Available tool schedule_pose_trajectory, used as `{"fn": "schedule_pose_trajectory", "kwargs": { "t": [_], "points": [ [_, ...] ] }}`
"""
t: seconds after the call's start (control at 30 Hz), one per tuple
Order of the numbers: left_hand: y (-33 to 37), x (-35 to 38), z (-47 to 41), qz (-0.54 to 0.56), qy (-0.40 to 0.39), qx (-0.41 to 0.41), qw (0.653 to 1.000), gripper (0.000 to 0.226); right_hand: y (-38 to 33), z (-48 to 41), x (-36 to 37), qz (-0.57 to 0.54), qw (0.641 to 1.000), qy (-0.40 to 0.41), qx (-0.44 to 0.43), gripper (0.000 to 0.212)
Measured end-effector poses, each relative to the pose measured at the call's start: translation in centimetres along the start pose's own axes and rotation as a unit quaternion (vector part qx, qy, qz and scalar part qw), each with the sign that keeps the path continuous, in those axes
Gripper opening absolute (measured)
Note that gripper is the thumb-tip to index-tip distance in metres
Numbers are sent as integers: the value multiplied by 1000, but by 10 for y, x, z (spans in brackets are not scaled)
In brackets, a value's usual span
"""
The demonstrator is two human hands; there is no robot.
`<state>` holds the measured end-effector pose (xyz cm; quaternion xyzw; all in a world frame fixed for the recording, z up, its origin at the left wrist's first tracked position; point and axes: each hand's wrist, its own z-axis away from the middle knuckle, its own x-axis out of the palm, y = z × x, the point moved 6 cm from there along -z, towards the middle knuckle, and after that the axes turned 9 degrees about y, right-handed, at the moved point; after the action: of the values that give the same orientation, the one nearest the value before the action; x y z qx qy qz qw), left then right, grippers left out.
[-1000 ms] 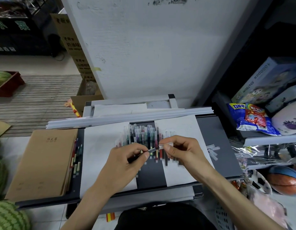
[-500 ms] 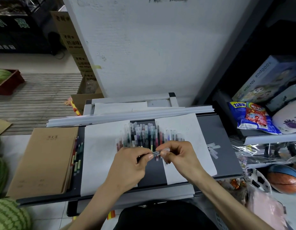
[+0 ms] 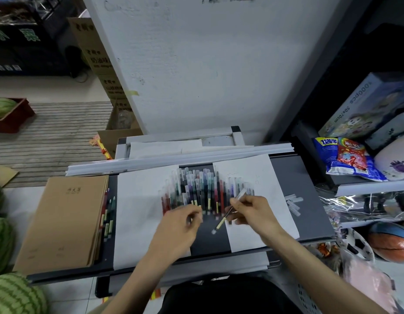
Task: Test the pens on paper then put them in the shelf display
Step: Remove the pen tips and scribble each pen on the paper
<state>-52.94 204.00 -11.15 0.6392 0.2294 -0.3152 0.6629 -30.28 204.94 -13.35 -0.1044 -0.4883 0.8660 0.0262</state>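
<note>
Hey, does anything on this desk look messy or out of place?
Nothing is spilled or broken. The pens lie in a loose, uneven heap across two paper sheets; small clear pieces, likely caps, are scattered on the desk to the right; a few stray pens sit beside the brown notebooks.

Pen (image 3: 226,215) in right hand (image 3: 255,211)

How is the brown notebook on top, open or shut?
Shut. The brown notebook lies flat with its printed cover facing up, and no inside pages show.
</note>
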Motion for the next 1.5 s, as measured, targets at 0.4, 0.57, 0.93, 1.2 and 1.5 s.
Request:
{"fn": "schedule_pose_trajectory", "kwargs": {
  "t": [0.4, 0.57, 0.93, 1.2, 1.5],
  "points": [
    [-151, -99, -4, -208, 129, -235, 941, 26, 32, -84, -88, 377, 909, 172, -38, 45],
    [-168, -103, -8, -245, 106, -265, 926, 7, 37, -86, -85, 389, 903, 177, -38, 35],
    [-177, -88, -16, -249, 119, -261, 925, 16, 15, -79, -134, 538, 797, 228, -153, 20],
    [-189, -106, -14, -251, 137, -278, 917, 10, 21, -100, -152, 550, 809, 183, -100, 31],
    [-188, -108, -25, -285, 117, -277, 910, 13, 18, -112, -153, 500, 833, 210, -114, 21]
  ]
}}
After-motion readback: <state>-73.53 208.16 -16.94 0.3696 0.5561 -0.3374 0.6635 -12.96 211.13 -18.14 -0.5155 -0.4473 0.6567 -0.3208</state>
